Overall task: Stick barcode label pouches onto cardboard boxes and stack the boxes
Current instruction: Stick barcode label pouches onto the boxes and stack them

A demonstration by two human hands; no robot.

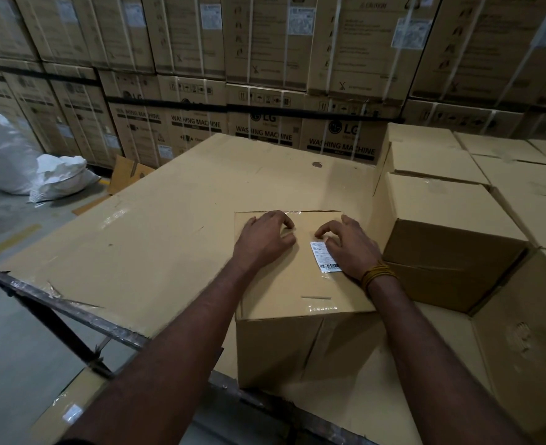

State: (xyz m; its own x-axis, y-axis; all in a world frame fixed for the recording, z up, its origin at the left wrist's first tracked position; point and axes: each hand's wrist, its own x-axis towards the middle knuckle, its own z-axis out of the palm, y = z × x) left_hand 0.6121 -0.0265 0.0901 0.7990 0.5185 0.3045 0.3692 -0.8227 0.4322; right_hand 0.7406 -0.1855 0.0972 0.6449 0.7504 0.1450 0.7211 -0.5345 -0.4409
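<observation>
cardboard box (284, 284) sits at the near edge of a big flat cardboard sheet (156, 226), top closed. barcode label pouch (324, 255) lies on the box top, right of centre. our right hand (350, 248) rests on the pouch's right side, fingers bent, tips down on the box. our left hand (263, 236) lies beside it on the bare top, fingers curled, gripping nothing. more boxes (451, 252) just right; washing machine cartons (265, 91) stacked behind.
</observation>
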